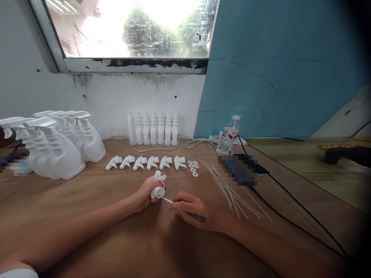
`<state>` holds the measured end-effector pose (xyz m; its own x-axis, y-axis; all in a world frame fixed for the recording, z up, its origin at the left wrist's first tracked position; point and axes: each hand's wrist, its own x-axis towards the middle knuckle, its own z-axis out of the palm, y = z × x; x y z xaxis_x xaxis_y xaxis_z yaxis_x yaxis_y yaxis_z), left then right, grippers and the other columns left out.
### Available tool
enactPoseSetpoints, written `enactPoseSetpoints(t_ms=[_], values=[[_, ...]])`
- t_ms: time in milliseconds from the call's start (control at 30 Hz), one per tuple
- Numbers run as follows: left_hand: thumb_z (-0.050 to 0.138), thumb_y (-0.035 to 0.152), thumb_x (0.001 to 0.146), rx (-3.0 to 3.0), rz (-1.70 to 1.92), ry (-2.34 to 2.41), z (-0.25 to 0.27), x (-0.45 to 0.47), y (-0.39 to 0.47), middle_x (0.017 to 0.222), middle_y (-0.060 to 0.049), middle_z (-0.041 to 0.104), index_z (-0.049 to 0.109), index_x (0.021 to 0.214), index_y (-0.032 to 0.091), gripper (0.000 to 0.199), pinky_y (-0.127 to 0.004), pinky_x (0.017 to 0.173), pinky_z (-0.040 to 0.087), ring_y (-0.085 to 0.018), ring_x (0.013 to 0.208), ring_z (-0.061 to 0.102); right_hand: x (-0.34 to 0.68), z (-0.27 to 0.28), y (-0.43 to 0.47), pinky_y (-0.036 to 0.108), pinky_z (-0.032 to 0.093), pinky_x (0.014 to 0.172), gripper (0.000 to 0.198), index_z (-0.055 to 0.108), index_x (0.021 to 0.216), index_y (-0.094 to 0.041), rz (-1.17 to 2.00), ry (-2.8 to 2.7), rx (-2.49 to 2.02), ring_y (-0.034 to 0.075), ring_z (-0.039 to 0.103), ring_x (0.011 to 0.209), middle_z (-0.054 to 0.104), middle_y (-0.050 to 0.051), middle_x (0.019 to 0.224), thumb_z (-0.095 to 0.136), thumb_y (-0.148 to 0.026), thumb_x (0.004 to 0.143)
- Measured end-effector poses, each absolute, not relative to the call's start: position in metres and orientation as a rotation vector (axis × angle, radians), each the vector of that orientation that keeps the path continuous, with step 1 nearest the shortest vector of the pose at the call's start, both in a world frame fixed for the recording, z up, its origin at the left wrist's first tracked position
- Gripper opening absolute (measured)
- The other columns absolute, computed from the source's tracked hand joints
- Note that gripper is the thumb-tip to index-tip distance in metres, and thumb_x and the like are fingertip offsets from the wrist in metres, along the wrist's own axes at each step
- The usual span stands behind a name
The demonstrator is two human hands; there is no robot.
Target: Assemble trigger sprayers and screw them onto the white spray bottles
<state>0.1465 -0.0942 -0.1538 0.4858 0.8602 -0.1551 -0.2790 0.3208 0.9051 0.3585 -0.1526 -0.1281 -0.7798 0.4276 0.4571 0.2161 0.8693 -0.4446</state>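
My left hand is closed around a white trigger spray head, its round collar turned toward me. A slim tool with a thin metal shaft is gripped in my right hand. The tip of its shaft reaches into the open collar. Whether it is a screwdriver or tweezers I cannot make out. Just beyond my hands, a row of several white spray heads lies on the wooden table. Several small white ring washers are to the right of that row.
White spray bottles stand at the left, and slimmer white bottles line the wall. Thin white tubes lie at the right, near a phone with black cables. A water bottle stands behind, beside a white cord.
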Motion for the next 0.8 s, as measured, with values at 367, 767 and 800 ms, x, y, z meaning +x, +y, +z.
enactPoseSetpoints(t_ms=[367,767,800], values=[[0.061,0.034,0.077,0.845,0.888,0.649,-0.155,0.147,-0.095,0.061,0.003,0.051,0.051,0.080,0.015,0.021,-0.021,0.042,0.030,-0.008,0.042,0.042,0.350,-0.137,-0.152,0.029,0.048,0.089,0.034,0.056,0.122,-0.018,0.505,-2.285,-0.557,0.015,0.054,0.101,0.057,0.009,0.107,0.042,-0.007,0.093],[0.069,0.032,0.079,0.718,0.901,0.586,-0.155,0.152,-0.105,0.069,0.000,0.057,0.054,0.082,0.014,0.024,-0.022,0.053,0.044,-0.011,0.057,0.054,0.347,-0.136,-0.148,0.040,0.040,0.107,0.036,0.054,0.126,-0.014,0.001,-2.465,-0.513,0.022,0.036,0.135,0.041,0.016,0.145,0.044,-0.010,0.092],[0.069,0.032,0.079,0.721,0.898,0.588,-0.155,0.152,-0.105,0.069,0.000,0.057,0.054,0.082,0.014,0.024,-0.022,0.053,0.044,-0.011,0.058,0.054,0.347,-0.137,-0.148,0.040,0.041,0.107,0.033,0.055,0.124,-0.013,-0.048,-2.471,-0.507,0.022,0.037,0.135,0.044,0.017,0.143,0.046,-0.012,0.092]])
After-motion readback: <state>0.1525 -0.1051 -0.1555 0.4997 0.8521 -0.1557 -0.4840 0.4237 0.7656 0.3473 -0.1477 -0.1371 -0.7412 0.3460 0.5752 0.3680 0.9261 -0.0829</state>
